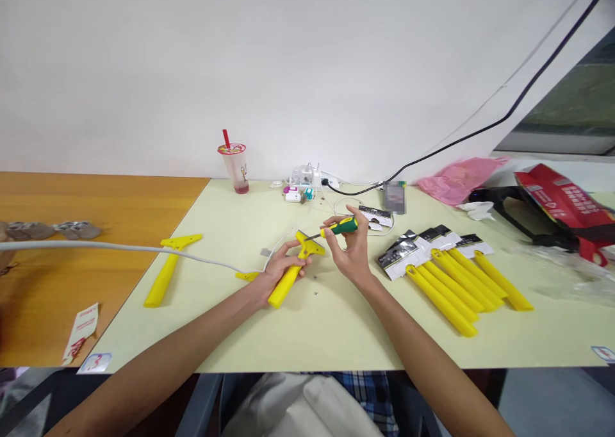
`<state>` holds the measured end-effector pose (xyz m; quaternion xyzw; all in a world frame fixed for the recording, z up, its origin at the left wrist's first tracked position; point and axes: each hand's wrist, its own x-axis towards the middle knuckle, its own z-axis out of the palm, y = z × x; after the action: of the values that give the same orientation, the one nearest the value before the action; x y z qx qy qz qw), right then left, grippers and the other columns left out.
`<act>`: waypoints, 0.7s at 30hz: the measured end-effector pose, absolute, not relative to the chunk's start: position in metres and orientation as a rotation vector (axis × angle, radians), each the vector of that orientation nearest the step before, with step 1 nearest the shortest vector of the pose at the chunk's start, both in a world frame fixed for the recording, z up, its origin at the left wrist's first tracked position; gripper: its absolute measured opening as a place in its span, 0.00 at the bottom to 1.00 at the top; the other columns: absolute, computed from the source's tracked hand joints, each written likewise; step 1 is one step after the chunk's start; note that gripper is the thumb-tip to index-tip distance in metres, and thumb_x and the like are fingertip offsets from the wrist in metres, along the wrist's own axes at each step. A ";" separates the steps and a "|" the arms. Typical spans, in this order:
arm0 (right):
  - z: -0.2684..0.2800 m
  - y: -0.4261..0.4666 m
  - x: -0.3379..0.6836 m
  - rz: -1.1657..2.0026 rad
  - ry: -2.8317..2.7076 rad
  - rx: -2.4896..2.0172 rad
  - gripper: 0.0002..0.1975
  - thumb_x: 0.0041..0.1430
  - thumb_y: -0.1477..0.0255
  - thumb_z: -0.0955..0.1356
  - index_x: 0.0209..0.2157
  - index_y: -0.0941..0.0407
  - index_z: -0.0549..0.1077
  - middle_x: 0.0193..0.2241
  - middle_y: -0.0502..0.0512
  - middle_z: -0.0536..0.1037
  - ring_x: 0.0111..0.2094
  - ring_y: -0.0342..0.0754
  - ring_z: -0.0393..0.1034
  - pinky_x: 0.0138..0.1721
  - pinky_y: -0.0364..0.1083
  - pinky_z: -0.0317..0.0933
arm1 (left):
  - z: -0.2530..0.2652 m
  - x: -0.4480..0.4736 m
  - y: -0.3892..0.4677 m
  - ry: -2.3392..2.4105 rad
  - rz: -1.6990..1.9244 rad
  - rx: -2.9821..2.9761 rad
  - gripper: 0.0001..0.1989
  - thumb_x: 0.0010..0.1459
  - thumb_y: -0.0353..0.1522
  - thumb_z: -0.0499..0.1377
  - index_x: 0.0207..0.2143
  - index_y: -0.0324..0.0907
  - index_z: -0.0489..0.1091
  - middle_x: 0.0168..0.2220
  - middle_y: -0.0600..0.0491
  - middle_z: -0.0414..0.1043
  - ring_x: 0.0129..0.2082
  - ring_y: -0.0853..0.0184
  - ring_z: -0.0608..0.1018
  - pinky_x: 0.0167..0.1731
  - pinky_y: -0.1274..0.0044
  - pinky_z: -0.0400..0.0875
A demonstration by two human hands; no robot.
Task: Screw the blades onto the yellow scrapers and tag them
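My left hand (278,268) is closed around a yellow scraper (287,284), its wide head tilted up and away from me. In my right hand (354,250) is a screwdriver (344,225) with a green and yellow handle, gripped by the fingers. The screwdriver's shaft points left to the scraper's head; whether the tip touches a screw is too small to tell. Beyond my left forearm lies another yellow scraper (166,277). Part of a further yellow piece (246,275) shows beside my left wrist, the rest hidden.
Several yellow handles (444,299) with black-and-white cards lie at right. A drink cup (235,168) stands by the wall near a power strip (329,182). A grey cable (120,248) crosses the left side. A pink bag (459,179) and red package (567,203) sit at back right.
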<state>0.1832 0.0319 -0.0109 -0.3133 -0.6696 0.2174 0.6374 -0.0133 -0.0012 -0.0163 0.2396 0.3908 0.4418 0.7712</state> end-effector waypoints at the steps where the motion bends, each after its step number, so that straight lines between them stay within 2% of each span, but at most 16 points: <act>1: -0.011 0.032 0.183 0.527 -1.534 -0.688 0.33 0.75 0.62 0.71 0.74 0.44 0.56 0.52 0.59 0.79 0.51 0.54 0.82 0.55 0.59 0.77 | -0.016 -0.014 -0.001 0.854 0.953 0.526 0.39 0.43 0.24 0.74 0.58 0.45 0.67 0.42 0.49 0.82 0.26 0.72 0.78 0.29 0.80 0.73; 3: -0.012 0.033 0.182 0.581 -1.537 -0.657 0.34 0.76 0.62 0.70 0.75 0.43 0.54 0.58 0.62 0.77 0.54 0.55 0.82 0.57 0.60 0.76 | -0.016 -0.014 -0.001 0.865 0.954 0.522 0.39 0.43 0.24 0.74 0.58 0.45 0.67 0.42 0.49 0.82 0.25 0.72 0.77 0.29 0.80 0.73; 4: -0.012 0.033 0.181 0.591 -1.537 -0.659 0.33 0.76 0.62 0.70 0.75 0.43 0.54 0.58 0.61 0.77 0.54 0.54 0.82 0.57 0.59 0.77 | -0.016 -0.014 0.000 0.865 0.964 0.512 0.39 0.43 0.24 0.74 0.58 0.45 0.66 0.41 0.49 0.82 0.26 0.72 0.77 0.29 0.80 0.73; 8: -0.014 0.032 0.181 0.507 -1.522 -0.738 0.30 0.74 0.65 0.73 0.70 0.45 0.62 0.45 0.55 0.80 0.47 0.52 0.82 0.52 0.56 0.77 | -0.016 -0.013 0.000 0.855 0.976 0.485 0.39 0.41 0.23 0.74 0.56 0.46 0.66 0.41 0.50 0.82 0.26 0.72 0.77 0.30 0.79 0.74; 10: -0.013 0.033 0.183 0.479 -1.512 -0.765 0.29 0.73 0.65 0.74 0.69 0.45 0.62 0.43 0.54 0.80 0.45 0.52 0.80 0.51 0.55 0.77 | -0.015 -0.012 -0.001 0.853 0.971 0.478 0.39 0.40 0.23 0.74 0.55 0.46 0.66 0.42 0.50 0.82 0.27 0.72 0.77 0.30 0.79 0.74; 14: -0.013 0.035 0.183 0.575 -1.525 -0.682 0.33 0.75 0.62 0.71 0.74 0.45 0.56 0.55 0.61 0.78 0.53 0.54 0.81 0.57 0.60 0.76 | -0.013 -0.012 -0.002 0.858 0.974 0.473 0.38 0.41 0.23 0.74 0.54 0.46 0.66 0.42 0.50 0.82 0.27 0.72 0.78 0.31 0.79 0.74; 16: -0.013 0.034 0.183 0.610 -1.534 -0.658 0.33 0.76 0.62 0.70 0.74 0.44 0.55 0.57 0.61 0.77 0.54 0.55 0.82 0.56 0.60 0.77 | -0.013 -0.012 -0.002 0.863 0.988 0.462 0.37 0.42 0.23 0.74 0.54 0.46 0.66 0.43 0.49 0.82 0.28 0.72 0.78 0.31 0.80 0.74; 21: -0.013 0.032 0.183 0.480 -1.560 -0.754 0.28 0.73 0.65 0.74 0.68 0.45 0.63 0.44 0.53 0.82 0.46 0.52 0.82 0.50 0.56 0.77 | -0.014 -0.012 -0.002 0.849 0.988 0.470 0.38 0.41 0.23 0.74 0.54 0.46 0.66 0.45 0.48 0.82 0.32 0.69 0.81 0.32 0.79 0.74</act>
<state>0.1831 0.0320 -0.0126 -0.3282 -0.6792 0.2090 0.6223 -0.0118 -0.0015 -0.0142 0.2168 0.3916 0.4553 0.7697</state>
